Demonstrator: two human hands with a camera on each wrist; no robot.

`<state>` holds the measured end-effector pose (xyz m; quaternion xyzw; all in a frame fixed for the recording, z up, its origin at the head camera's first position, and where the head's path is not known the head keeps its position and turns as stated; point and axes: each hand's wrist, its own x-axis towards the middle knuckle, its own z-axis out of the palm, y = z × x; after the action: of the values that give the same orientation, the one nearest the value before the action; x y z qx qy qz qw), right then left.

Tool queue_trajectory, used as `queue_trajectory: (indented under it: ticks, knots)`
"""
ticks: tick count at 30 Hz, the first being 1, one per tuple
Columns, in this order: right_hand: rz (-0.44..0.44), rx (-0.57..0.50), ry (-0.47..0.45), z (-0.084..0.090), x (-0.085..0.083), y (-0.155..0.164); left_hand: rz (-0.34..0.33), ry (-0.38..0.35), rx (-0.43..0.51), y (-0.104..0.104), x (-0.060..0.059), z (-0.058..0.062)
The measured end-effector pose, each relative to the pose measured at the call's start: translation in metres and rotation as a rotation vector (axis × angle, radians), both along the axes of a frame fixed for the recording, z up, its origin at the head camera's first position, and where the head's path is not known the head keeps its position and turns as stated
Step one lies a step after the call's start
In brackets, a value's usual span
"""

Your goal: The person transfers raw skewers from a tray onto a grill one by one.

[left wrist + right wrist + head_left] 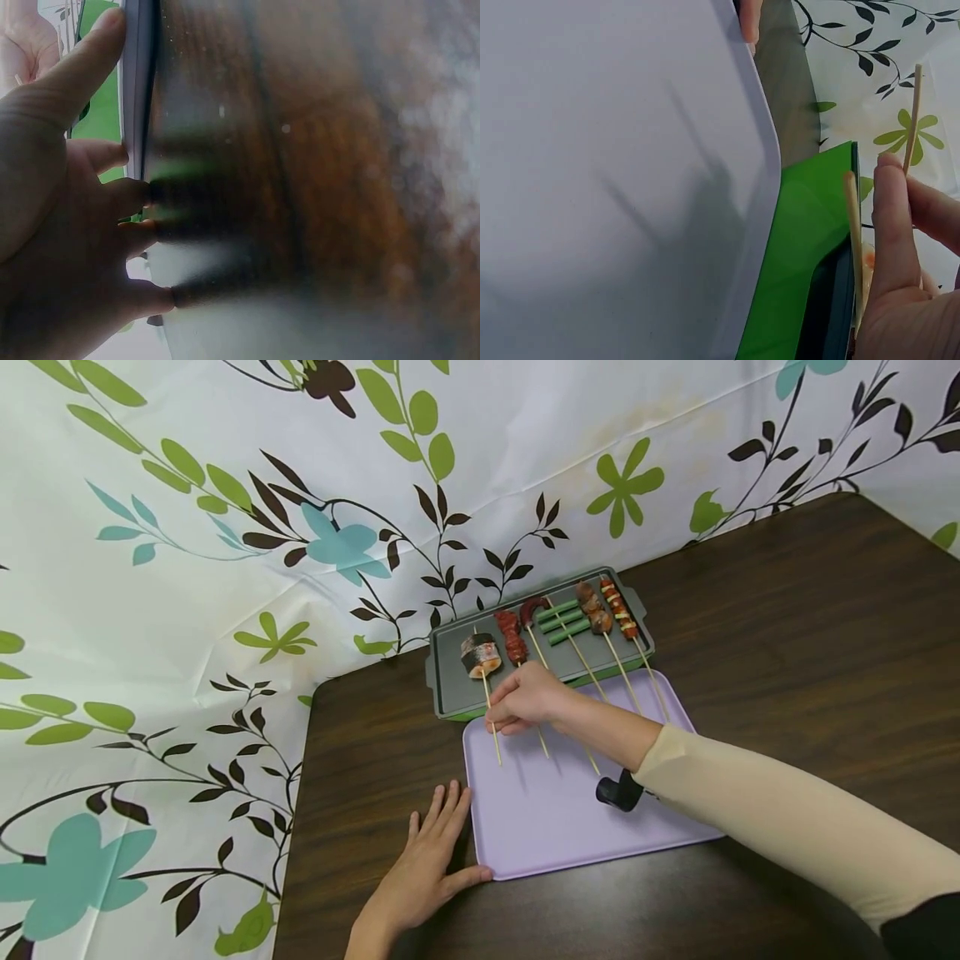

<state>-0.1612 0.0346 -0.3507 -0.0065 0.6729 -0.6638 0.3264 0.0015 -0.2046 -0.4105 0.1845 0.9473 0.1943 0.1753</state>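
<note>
Head view: leftmost skewer stick between right hand fingertips.

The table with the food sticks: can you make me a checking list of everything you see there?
Surface: dark wooden table, bare at right.
Job's things: grey grill tray holding six skewers; the leftmost skewer has a roll-shaped piece; lilac tray in front, skewer ends over it.
Clutter: nothing seen.
Grippers: right hand pinches the leftmost skewer's stick; left hand rests flat on the table, thumb at the lilac tray's corner.
Cables: nothing seen; a black wrist mount shows.
Surroundings: leaf-print sheet behind.
</note>
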Motion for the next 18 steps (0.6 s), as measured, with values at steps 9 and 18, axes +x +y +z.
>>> queue_trajectory:
  ticks: [9,18]
  knots:
    - [0.001,0.063,0.048,0.0007,0.0004,-0.0005,-0.001,0.016,0.000,-0.0002,0.0003,-0.0003]
    - [0.007,0.084,0.053,0.0037,0.0021,0.0014,0.001,0.008,-0.007,0.0002,0.0006,0.0002]
